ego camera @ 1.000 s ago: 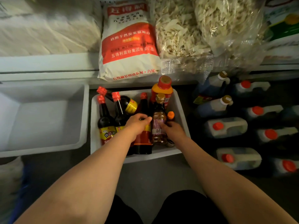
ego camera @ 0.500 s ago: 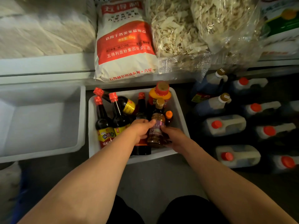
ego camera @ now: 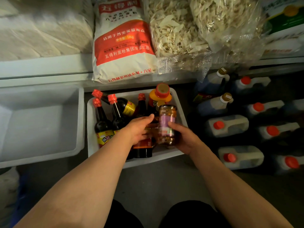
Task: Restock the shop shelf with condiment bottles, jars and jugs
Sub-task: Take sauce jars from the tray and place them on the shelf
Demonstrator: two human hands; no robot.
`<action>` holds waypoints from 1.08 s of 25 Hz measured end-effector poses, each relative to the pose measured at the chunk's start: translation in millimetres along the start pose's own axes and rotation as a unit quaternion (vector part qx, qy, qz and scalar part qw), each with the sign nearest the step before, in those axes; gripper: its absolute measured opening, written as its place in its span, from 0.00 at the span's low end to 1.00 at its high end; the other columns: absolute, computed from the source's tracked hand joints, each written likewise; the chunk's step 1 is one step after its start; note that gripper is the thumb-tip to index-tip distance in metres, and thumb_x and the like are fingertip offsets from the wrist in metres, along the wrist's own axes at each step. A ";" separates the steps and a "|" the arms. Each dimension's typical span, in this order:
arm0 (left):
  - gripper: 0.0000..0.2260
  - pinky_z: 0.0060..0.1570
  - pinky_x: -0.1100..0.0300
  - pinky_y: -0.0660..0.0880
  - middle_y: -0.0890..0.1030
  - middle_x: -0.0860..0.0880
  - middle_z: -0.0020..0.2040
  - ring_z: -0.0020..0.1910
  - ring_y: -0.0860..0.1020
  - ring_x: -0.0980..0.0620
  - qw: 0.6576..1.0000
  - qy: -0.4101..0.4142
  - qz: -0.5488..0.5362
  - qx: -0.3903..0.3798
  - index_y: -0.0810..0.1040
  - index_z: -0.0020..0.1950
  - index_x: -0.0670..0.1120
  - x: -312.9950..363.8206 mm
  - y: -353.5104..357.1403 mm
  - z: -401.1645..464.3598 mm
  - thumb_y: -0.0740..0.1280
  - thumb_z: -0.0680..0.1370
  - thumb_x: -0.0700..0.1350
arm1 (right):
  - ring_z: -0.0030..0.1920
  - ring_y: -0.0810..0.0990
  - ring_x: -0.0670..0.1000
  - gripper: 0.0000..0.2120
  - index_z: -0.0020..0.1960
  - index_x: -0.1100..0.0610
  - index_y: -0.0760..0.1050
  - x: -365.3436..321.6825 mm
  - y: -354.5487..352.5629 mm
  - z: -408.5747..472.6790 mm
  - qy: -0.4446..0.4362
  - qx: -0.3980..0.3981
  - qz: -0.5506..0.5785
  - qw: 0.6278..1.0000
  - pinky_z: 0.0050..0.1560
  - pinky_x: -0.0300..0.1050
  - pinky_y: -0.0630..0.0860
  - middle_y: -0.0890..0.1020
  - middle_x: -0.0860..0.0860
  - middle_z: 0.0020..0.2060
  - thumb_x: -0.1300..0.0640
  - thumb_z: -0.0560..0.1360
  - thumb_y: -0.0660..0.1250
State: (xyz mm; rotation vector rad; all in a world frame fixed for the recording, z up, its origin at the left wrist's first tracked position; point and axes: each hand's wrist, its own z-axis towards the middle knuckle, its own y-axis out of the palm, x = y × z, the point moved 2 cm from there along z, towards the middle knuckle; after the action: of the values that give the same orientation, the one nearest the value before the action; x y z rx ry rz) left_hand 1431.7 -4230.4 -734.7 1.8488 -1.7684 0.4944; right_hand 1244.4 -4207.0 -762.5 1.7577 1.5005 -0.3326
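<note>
A white bin (ego camera: 148,162) on the floor holds several dark sauce bottles with red caps (ego camera: 102,124) and an orange bottle with a red lid (ego camera: 162,94). My right hand (ego camera: 184,139) grips a glass jar with a purple label (ego camera: 167,124), lifted above the bin's right side and tilted. My left hand (ego camera: 138,129) reaches over the bottles with its fingers extended toward the jar's left side. Just below it stands a dark bottle with a red label (ego camera: 143,148).
Several jugs with red caps (ego camera: 228,125) lie in rows on the low shelf at the right. An empty white bin (ego camera: 41,129) sits at the left. Above, a red and white flour sack (ego camera: 123,43) and clear bags of dried strips (ego camera: 177,30) fill the shelf.
My right hand has raised the purple-labelled jar out of the bin and tipped it. My left hand has let go of the bottles and opened toward the jar.
</note>
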 end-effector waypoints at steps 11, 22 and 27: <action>0.14 0.60 0.50 0.77 0.80 0.49 0.57 0.53 0.80 0.51 0.988 0.086 0.087 0.091 0.79 0.62 0.49 -10.9 10.8 27.0 0.69 0.78 0.53 | 0.60 0.80 0.59 0.35 0.68 0.55 0.73 -16.6 -46.1 -8.0 -0.106 0.202 0.080 0.970 0.52 0.59 0.79 0.81 0.56 0.62 0.59 0.62 0.78; 0.20 0.56 0.53 0.78 0.80 0.47 0.60 0.55 0.81 0.50 0.992 0.065 0.030 0.102 0.73 0.67 0.46 -13.5 1.1 29.3 0.68 0.79 0.54 | 0.57 0.80 0.55 0.29 0.69 0.55 0.72 -12.4 -31.5 -6.0 -0.108 0.180 0.044 0.977 0.50 0.54 0.79 0.81 0.53 0.60 0.62 0.70 0.75; 0.16 0.56 0.53 0.79 0.82 0.48 0.57 0.51 0.82 0.52 0.989 0.089 0.060 0.105 0.77 0.62 0.48 -10.4 -2.6 28.4 0.68 0.78 0.54 | 0.59 0.81 0.60 0.35 0.67 0.54 0.74 -14.4 -39.5 -8.5 -0.118 0.215 0.053 0.968 0.58 0.62 0.78 0.81 0.56 0.61 0.59 0.61 0.79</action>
State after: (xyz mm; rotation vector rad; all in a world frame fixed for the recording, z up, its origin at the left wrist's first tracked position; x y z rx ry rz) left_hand 1430.7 -4239.1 -763.7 1.7782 -1.7690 0.8945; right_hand 1201.8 -4211.6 -763.0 2.0383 1.2186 -0.8313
